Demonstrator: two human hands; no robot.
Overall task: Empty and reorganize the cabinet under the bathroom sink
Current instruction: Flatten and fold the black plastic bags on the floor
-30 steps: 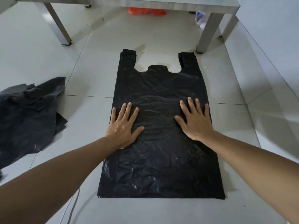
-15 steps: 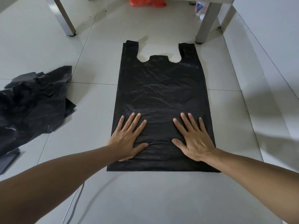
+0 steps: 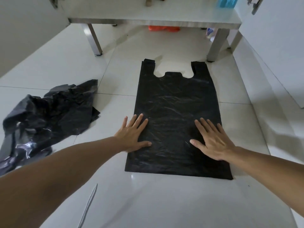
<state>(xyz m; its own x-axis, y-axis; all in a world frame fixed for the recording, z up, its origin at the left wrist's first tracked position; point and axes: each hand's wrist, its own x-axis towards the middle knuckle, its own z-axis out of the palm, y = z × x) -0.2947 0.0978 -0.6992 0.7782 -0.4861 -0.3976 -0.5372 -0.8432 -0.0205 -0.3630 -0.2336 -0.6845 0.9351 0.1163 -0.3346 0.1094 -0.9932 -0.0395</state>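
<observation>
Head view shows the white tiled floor [image 3: 62, 66] in front of the open cabinet [image 3: 154, 22], whose bottom shelf looks nearly bare apart from a blue item [image 3: 227, 2] at its far right, so the emptying seems largely done. 1 black plastic bag [image 3: 176, 116] lies spread flat on the floor with its handles toward the cabinet, while a crumpled heap of black bags [image 3: 49, 117] to its left is not yet sorted. Left hand [image 3: 134, 137] and right hand [image 3: 212, 140] press flat, fingers straight, on the bag's lower half, gripping nothing; folding and restocking likely remain.
</observation>
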